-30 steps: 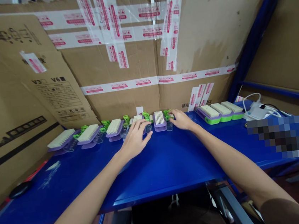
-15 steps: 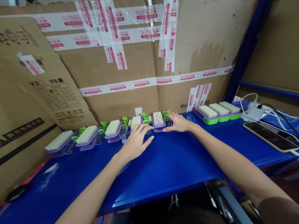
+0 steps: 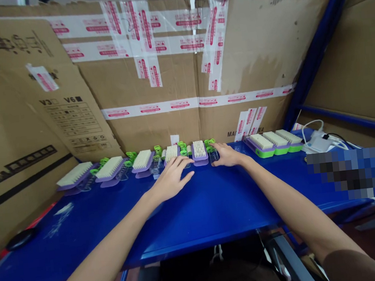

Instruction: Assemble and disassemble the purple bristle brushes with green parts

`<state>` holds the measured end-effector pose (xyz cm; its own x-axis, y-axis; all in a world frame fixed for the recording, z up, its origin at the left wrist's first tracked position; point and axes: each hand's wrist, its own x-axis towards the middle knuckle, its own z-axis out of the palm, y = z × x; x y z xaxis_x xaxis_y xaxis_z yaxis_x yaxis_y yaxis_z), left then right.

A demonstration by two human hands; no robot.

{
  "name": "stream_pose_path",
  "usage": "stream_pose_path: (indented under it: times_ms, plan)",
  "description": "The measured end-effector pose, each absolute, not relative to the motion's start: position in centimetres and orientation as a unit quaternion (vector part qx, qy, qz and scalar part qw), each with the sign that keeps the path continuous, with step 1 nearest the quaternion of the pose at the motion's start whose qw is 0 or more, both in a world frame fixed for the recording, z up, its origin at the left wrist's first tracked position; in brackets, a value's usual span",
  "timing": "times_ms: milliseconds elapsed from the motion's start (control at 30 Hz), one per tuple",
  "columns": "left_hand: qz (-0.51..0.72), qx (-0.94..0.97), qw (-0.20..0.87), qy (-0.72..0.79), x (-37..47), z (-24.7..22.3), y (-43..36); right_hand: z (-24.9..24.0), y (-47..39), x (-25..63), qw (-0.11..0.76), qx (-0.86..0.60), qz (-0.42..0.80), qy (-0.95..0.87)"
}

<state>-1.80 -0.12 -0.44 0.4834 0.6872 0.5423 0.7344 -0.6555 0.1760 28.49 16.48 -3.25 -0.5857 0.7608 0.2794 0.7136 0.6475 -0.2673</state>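
Several purple brushes with cream bristles stand in a row along the back of the blue table, with green clips and clear plastic parts beside them. My left hand (image 3: 171, 178) is spread in front of a brush (image 3: 172, 153), partly covering it, with nothing visible in its fingers. Just right of it, another brush (image 3: 199, 151) lies between my two hands. My right hand (image 3: 225, 154) has its thumb and fingers apart around a clear plastic part (image 3: 213, 155) under a green clip (image 3: 209, 143). Whether its fingertips touch that part is unclear.
Three green-based brushes (image 3: 275, 141) sit together at the back right. White cables and a charger (image 3: 318, 141) lie beyond them, near a blurred patch. A taped cardboard wall (image 3: 153, 130) closes off the back. A black round object (image 3: 21, 239) is at the left edge of the blue table (image 3: 208, 210).
The view has shifted very slightly. Both hands keep nearly the same place, the right thumb a little lower and farther from the brush between the hands.
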Motion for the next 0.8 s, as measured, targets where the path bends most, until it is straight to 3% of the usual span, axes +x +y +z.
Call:
stream_pose_path:
  times_ms: [400, 800]
  plan:
    - [-0.301, -0.861, 0.047, -0.408, -1.95, -0.89, 0.18, -3.07, 16.23, 28.65, 0.187, -0.401, 0.07, -0.894]
    - [-0.291, -0.861, 0.037, -0.414, -1.97, -1.02, 0.18, -2.61, 15.87, 27.94, 0.242, -0.363, 0.093, -0.895]
